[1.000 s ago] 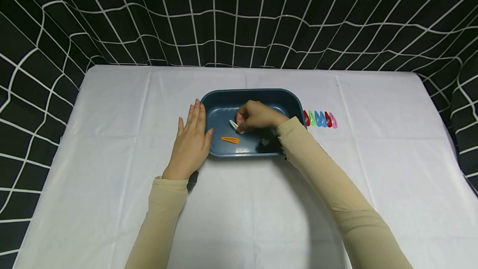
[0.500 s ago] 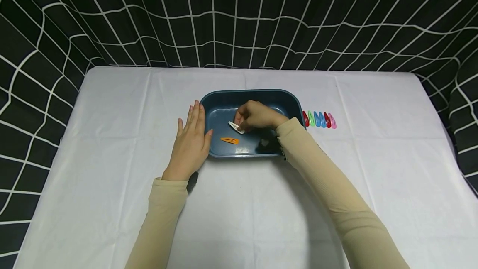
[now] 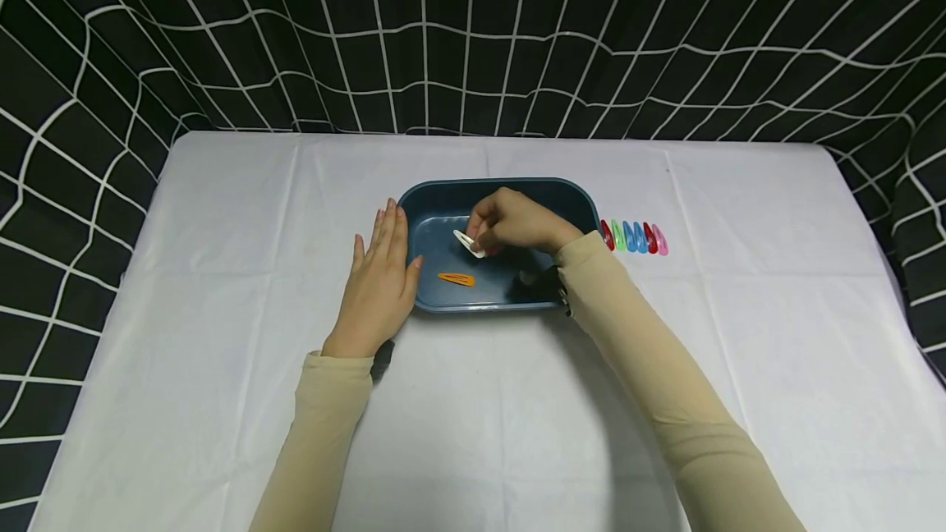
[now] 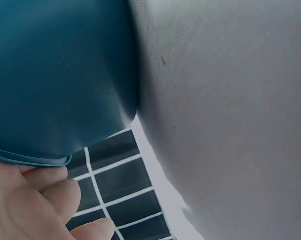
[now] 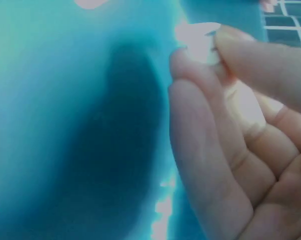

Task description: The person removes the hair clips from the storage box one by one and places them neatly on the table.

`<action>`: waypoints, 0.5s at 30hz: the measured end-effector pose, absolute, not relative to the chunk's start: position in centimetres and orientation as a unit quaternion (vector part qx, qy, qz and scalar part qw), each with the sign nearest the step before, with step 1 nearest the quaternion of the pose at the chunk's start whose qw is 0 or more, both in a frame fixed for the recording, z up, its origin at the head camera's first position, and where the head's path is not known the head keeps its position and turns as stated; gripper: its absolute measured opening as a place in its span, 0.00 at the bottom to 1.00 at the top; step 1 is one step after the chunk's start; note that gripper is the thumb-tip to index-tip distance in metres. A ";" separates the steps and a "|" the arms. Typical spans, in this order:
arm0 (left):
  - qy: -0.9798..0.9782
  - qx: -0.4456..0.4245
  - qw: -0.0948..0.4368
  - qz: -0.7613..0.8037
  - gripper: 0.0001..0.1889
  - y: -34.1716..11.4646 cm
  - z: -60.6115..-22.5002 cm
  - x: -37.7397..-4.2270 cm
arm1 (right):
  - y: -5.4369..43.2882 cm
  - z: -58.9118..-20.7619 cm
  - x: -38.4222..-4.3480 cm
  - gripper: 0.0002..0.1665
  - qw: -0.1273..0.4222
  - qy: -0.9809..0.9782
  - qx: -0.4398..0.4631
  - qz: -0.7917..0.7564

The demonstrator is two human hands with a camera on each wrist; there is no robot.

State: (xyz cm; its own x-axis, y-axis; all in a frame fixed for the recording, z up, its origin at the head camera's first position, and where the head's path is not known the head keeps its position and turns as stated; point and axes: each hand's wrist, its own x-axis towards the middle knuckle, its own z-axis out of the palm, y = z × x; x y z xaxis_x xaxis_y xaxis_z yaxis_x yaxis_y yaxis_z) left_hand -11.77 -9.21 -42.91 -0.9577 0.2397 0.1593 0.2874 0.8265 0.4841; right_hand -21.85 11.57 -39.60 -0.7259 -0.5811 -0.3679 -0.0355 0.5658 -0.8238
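Note:
Over the inside of a blue plastic tray [image 3: 510, 307], my right hand [image 3: 521, 222] pinches a white snap hair clip [image 3: 464, 241] between thumb and fingertips. The right wrist view shows the same white clip [image 5: 203, 42] at the tips of the thumb and fingers, blurred by glare. An orange hair clip [image 3: 456, 278] lies on the tray floor, in front of the white one. Fingers straight, my left hand [image 3: 373, 290] rests against the tray's left rim. In the left wrist view its curved fingertips [image 4: 60, 192] show just below the tray rim [image 4: 30, 159].
Right of the tray, several hair clips [image 3: 636, 236] in red, green, blue and pink stand in a row on the white tablecloth [image 3: 776, 335]. A black backdrop with a white net [image 3: 498, 48] closes off the back and sides of the table.
The white hair clip was lying low in the tray under my right fingertips; my right hand has now lifted slightly with it. My left hand stays at the rim.

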 end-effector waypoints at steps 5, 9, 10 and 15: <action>-0.954 -0.138 0.046 -0.261 0.33 -9.2 -42.9 -11.8 | 12.1 -38.8 -21.5 0.04 0.314 0.811 -0.160 -0.467; -0.954 -0.139 0.049 -0.263 0.33 -9.2 -42.9 -11.8 | 12.7 -38.2 -21.3 0.04 0.299 0.805 -0.149 -0.489; -0.954 -0.139 0.050 -0.263 0.33 -9.2 -42.9 -11.8 | 12.8 -38.1 -21.3 0.03 0.294 0.805 -0.147 -0.493; -0.954 -0.136 0.046 -0.262 0.33 -9.1 -42.9 -11.8 | 13.4 -37.4 -20.9 0.03 0.276 0.802 -0.144 -0.510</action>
